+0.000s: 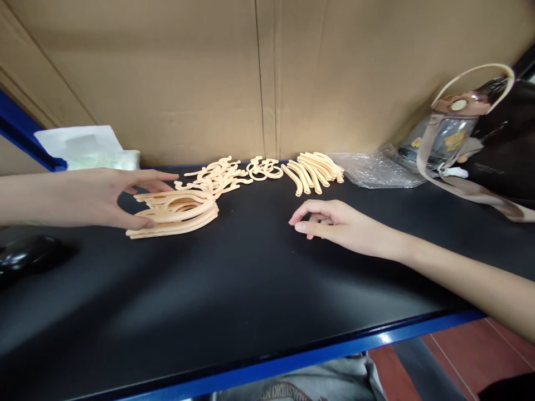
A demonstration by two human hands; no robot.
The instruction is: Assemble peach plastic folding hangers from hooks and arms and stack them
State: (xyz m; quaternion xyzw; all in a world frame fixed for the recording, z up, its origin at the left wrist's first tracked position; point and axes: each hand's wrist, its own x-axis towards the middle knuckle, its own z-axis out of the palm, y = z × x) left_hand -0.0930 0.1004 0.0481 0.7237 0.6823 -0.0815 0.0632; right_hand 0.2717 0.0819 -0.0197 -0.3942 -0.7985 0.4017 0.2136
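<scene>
My left hand [121, 197] reaches in from the left with fingers outstretched and apart, spanning the end of a stack of curved beige plastic pieces that look like folding clothes hangers [188, 214]. Its thumb lies against the near side of the stack. Over the middle of the table, my right hand [334, 223] has its fingers loosely curled and the thumb close to the index finger, with nothing visible in it. Beyond the hands lie a heap of small beige hook-like pieces [219, 175], some beige ring-shaped pieces [265, 169] and a row of curved beige arms [313, 171].
A clear plastic bag [380, 170] lies at the back right beside a strapped water bottle [449, 133] and a dark bag [510, 150]. At left are a black computer mouse [31, 253] and a white packet [100, 159]. Cardboard [188, 78] walls the back; the black table [234, 301] has a blue front edge.
</scene>
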